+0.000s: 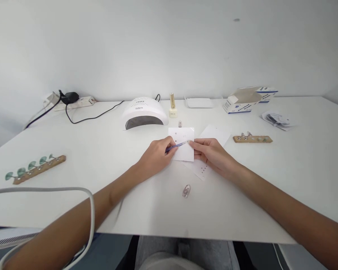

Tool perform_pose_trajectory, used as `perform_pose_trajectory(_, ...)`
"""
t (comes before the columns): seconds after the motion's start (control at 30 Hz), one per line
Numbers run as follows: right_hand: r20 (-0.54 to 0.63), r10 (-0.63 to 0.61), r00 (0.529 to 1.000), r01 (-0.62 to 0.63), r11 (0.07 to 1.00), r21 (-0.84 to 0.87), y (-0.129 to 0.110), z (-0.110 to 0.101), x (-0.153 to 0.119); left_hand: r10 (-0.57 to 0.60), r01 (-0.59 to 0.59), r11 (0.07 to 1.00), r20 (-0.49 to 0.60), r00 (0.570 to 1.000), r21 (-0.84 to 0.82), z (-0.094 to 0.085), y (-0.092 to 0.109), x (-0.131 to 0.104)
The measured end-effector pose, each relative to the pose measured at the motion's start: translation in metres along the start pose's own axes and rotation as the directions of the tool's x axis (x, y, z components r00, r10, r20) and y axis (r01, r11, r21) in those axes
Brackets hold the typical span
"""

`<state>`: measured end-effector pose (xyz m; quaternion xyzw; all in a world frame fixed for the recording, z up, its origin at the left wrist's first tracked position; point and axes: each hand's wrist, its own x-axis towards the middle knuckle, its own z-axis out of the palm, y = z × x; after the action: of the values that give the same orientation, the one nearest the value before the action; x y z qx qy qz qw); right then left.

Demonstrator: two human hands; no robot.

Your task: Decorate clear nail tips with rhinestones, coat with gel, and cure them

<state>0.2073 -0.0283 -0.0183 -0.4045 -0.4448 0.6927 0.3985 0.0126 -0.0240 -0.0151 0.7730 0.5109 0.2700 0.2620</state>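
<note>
In my left hand (158, 155) is a thin brush with a blue handle (174, 146), pinched between the fingers, its tip pointing right over a small white card (183, 154). My right hand (211, 153) grips that card by its right edge, thumb on top near the brush tip. A few tiny dark marks or pieces show on the card's upper left. Beneath it lies a white sheet (195, 170) with several small dark dots. Nearer to me, a clear pinkish false nail (186, 191) rests on the table, and a similar small one (180, 123) sits just beyond the card.
Behind stand a white nail lamp (145, 108), a gold-capped polish bottle (172, 107), a white tray (199, 103) and an open alcohol-pad box (240, 101). Wooden nail stands lie left (41, 170) and right (252, 139). A white cable (91, 210) crosses by my left forearm.
</note>
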Motion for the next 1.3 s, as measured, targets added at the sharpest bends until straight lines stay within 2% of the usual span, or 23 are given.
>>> perform_pose_trajectory(0.73, 0.008, 0.018, 1.0, -0.018, 0.999, -0.033, -0.003, -0.002, 0.001, 0.05, -0.046, 0.993, -0.031, 0.998, 0.11, -0.002, -0.002, 0.0)
perform_pose_trajectory(1.3, 0.014, -0.003, 1.0, 0.004, 0.994, -0.105, 0.001, -0.004, 0.002, -0.011, 0.007, 0.994, 0.033, 0.999, 0.108, -0.005, 0.006, -0.001)
